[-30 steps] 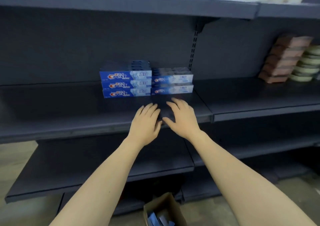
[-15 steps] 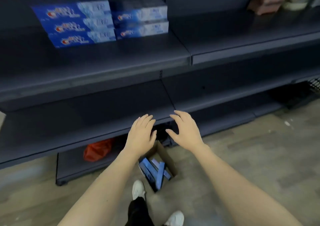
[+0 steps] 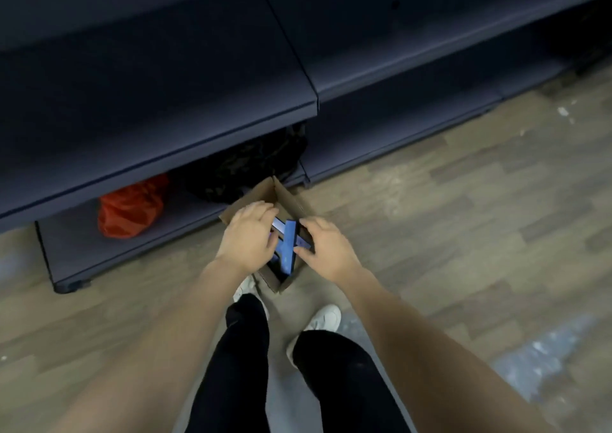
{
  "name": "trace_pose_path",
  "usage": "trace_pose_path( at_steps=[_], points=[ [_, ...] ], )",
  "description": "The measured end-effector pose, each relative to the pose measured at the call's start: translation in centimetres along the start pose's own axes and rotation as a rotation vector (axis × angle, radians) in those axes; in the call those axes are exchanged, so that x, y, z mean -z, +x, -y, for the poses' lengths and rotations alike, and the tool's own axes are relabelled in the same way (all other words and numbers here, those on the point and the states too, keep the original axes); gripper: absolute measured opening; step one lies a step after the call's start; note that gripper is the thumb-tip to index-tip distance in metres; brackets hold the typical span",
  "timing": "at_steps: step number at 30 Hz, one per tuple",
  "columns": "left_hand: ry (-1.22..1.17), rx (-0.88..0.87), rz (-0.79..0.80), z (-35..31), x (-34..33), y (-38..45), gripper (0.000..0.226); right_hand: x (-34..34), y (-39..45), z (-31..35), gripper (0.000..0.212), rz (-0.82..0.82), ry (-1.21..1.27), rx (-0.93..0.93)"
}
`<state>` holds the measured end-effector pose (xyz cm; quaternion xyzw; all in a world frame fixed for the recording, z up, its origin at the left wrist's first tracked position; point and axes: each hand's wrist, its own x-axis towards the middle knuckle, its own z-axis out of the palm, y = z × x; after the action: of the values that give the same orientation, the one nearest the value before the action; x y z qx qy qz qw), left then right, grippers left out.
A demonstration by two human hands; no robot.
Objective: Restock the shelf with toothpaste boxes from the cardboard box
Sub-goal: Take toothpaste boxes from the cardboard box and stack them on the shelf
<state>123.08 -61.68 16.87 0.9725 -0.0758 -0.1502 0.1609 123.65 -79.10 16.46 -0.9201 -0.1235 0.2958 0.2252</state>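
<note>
- The cardboard box (image 3: pixel 287 200) sits open on the wooden floor (image 3: pixel 463 220), just in front of the lowest dark shelf (image 3: pixel 139 250); it serves as the landmark for everything below.
- The left hand (image 3: pixel 246 236) reaches over the near-left side of the cardboard box, fingers curled down into its opening.
- Those left fingers (image 3: pixel 267 212) lie against the toothpaste boxes (image 3: pixel 287 246) inside; whether they actually grip one is hidden by the back of the hand.
- The right hand (image 3: pixel 326 247) comes in over the right side of the cardboard box, fingers moderately spread and bent.
- Its thumb and forefinger bracket the right edge of an upright blue toothpaste box, touching it; a firm pinch cannot be told through the blur.
- The toothpaste boxes stand and lean jumbled inside the cardboard box, between the two hands, one crossing another.
- Behind the cardboard box to the left, a crumpled orange bag (image 3: pixel 130 207) lies on the lowest dark shelf.
- Directly behind the cardboard box, a dark bundle (image 3: pixel 251 164) is tucked under the shelf above, its edge just beside the box's rear flap.
- Near side of the cardboard box: two white shoes (image 3: pixel 323 316) and black trouser legs (image 3: pixel 245 366), the left shoe just beside the box's near corner.
- The upper shelf boards behind the cardboard box overhang the bag and the bundle.
</note>
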Motion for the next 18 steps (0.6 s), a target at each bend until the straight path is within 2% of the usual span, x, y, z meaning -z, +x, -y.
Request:
trace_pose_path(
  at_steps=[6,10,13,18],
  points=[
    [0.051,0.015,0.184,3.4,-9.8,5.0,0.048,-8.6,7.5,-4.8,0.051,0.176,0.044,-0.164],
    [0.074,0.113,0.286,6.6,-16.4,9.3,0.047,-14.5,13.5,-7.5,0.042,0.256,0.063,-0.287],
    [0.190,0.086,0.348,8.9,-20.8,12.3,0.047,-18.6,17.7,-9.3,0.038,0.274,0.080,-0.373],
    [0.330,0.080,0.499,11.7,-27.4,16.4,0.039,-25.0,23.2,-11.7,0.044,0.260,0.195,-0.519]
  ],
)
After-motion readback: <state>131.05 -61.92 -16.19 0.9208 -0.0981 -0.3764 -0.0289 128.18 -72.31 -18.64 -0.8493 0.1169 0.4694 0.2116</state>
